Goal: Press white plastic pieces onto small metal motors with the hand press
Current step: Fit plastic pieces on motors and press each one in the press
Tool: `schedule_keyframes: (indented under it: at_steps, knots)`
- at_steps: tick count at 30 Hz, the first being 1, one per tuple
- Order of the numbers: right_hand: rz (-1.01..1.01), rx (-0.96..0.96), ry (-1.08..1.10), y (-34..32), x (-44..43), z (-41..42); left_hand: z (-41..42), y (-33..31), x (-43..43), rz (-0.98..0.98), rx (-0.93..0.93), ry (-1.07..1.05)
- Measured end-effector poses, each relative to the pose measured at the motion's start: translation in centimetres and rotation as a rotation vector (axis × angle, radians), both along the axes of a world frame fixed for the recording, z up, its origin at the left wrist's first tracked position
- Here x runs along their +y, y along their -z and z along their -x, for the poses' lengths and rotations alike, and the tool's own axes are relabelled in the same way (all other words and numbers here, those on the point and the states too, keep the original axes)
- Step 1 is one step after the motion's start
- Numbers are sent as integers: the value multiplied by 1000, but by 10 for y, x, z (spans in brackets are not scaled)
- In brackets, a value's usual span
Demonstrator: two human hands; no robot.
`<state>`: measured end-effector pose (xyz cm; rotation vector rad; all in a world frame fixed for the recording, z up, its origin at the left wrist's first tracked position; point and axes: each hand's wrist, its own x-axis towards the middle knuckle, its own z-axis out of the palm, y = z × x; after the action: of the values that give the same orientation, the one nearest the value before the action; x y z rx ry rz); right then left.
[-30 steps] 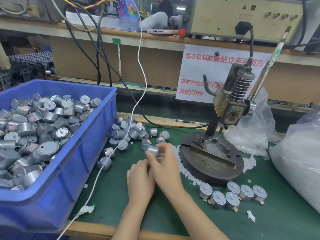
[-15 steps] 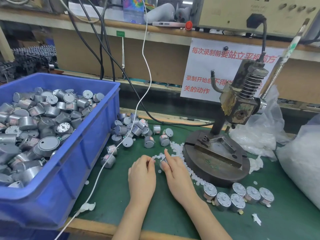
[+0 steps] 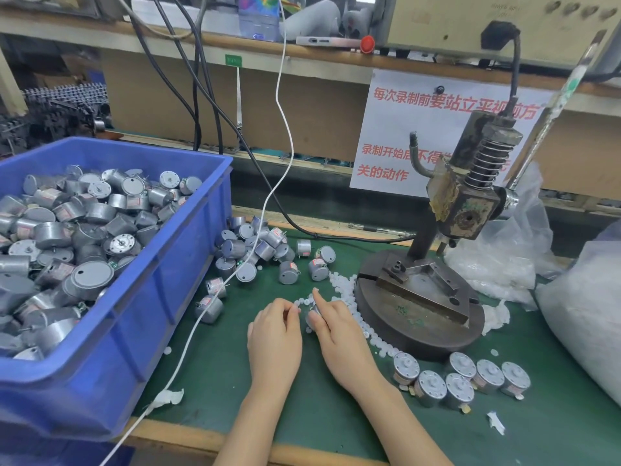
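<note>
Now the fingers of the right hand (image 3: 339, 334) curl round a small motor (image 3: 311, 317) low over the green counter (image 3: 302, 415). The fingers of the left hand (image 3: 274, 334) bunch narrow just beside it, among loose white plastic pieces (image 3: 342, 287); whether they pinch one is too small to tell. This is likely the fitting step: next a piece must sit on the motor's shaft before it goes under the hand press (image 3: 463, 203), right of the fingers.
</note>
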<state>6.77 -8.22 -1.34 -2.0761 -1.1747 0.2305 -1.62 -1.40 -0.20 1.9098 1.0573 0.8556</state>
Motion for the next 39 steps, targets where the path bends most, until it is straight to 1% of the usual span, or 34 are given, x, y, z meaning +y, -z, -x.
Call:
schedule_keyframes:
  at_steps: [6, 12, 18, 21, 22, 23, 24, 27, 30, 31, 35, 39]
  knots:
    - [6, -93, 1, 0, 1, 2, 1, -1, -1, -5, -16, 11]
    - [99, -287, 5, -1, 3, 9, 0, 0, 0, 10, -28, -9]
    - [190, -336, 35, -5, 6, 15, 0, -1, 1, 41, -96, -26]
    - [175, -494, 93, -8, 8, 23, 0, 0, 1, 68, -128, -30]
    - [158, -580, 138, -7, 10, 25, 0, 1, 2, 71, -130, -30]
    - [129, -595, 175, -8, 11, 27, 0, 1, 2, 70, -131, -30]
    - [114, -588, 195, -9, 11, 28, 1, 2, 2, 66, -133, -28]
    - [177, -386, 157, -11, 9, 25, 1, 3, 3, 56, -133, -26]
    - [117, -253, 140, 0, 5, 21, -1, 4, 4, 65, -132, -35]
    - [89, -246, 152, -2, 3, 22, -2, 4, 4, 71, -133, -40]
    - [124, -240, 162, -9, -9, 18, -3, 6, 5, 79, -131, -37]
    - [215, -347, 193, -13, -24, 8, -3, 7, 5, 73, -129, -38]
